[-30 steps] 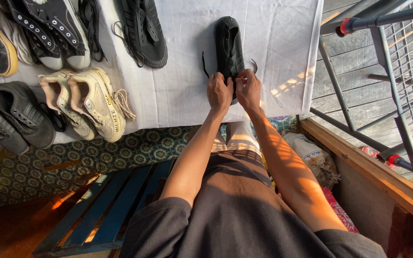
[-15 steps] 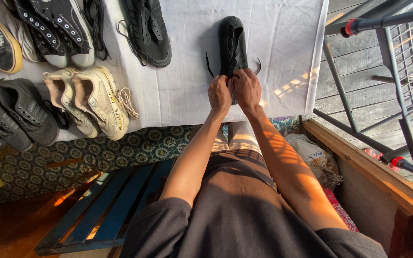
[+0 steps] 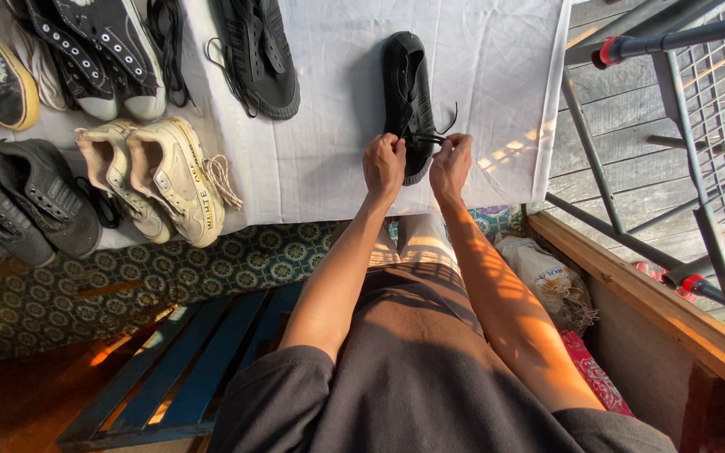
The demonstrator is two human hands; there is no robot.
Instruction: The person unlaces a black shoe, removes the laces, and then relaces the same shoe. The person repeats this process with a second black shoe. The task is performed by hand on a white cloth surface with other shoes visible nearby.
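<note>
Black canvas shoe lying lengthwise on the white cloth, toe pointing away, heel end nearest the hands. Black lace now drawn taut across the gap between the two hands, where half a second ago both hands sat pressed together over the heel with no lace stretched between them. Left hand closed in a pinch on one lace end, right hand pinched shut on the other, a loose tail curling off beside the right fingers. Judging by the pull apart: lacing or knotting under way, not finished. To the left, apart from it, a second black shoe; further left a cream sneaker pair, grey trainers, black-and-white high-tops. Below the cloth, patterned mat and blue slatted bench; metal rack on the right.
</note>
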